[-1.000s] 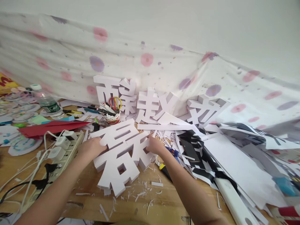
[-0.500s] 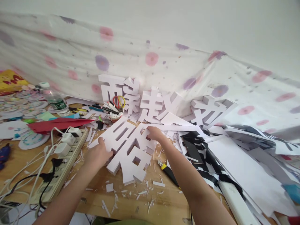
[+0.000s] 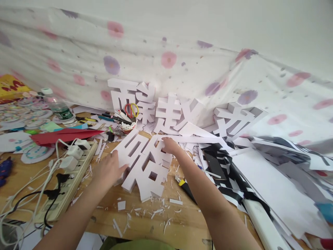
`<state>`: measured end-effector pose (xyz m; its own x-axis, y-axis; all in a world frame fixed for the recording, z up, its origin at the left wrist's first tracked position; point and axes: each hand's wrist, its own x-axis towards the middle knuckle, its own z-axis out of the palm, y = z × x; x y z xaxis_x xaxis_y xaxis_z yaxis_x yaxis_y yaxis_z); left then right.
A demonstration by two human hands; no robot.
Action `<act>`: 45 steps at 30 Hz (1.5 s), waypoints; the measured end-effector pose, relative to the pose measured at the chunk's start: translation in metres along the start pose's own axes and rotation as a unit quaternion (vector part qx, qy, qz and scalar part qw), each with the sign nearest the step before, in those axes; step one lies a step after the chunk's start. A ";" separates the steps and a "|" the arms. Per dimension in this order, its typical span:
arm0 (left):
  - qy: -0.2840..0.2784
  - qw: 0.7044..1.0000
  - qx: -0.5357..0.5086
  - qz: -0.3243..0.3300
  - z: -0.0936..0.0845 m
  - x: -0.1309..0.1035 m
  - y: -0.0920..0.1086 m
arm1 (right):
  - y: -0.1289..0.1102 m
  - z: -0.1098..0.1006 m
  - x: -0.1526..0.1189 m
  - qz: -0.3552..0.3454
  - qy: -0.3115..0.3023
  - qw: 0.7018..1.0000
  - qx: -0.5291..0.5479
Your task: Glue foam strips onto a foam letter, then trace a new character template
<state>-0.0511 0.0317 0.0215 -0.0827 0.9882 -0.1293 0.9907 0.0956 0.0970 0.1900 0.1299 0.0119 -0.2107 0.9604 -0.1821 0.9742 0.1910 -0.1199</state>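
A white three-dimensional paper character (image 3: 145, 152) lies on the wooden table in front of me, face up. My left hand (image 3: 110, 168) grips its left edge, thumb and fingers spread across the side. At the upper right edge, the fingers of my right hand (image 3: 169, 145) are bent over the character; their tips are partly hidden. A yellow and black utility knife (image 3: 186, 187) rests beneath my right forearm. Thin paper scraps (image 3: 158, 211) are scattered around the character's lower end.
Finished-looking white paper characters (image 3: 169, 114) lean against the flower-patterned sheet. A small basket (image 3: 128, 127) holds scissors and pens. A power strip (image 3: 78, 173) with plugs and cords lies left, near a bottle (image 3: 62, 111). Paper sheets (image 3: 267, 180) and a dark phone (image 3: 213, 165) lie right.
The paper character has shifted slightly to the right and turned a little. My left hand has moved along its left edge; my right hand stays at the upper right.
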 end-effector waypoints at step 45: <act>-0.070 0.981 0.036 0.179 0.028 -0.026 0.110 | -0.018 0.097 -0.129 -0.006 0.151 0.937 0.314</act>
<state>0.0633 0.0129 0.0082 0.2816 0.9304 -0.2346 0.9593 -0.2675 0.0908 0.1921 -0.0174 -0.0575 -0.0954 0.9907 0.0966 0.7128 0.1357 -0.6881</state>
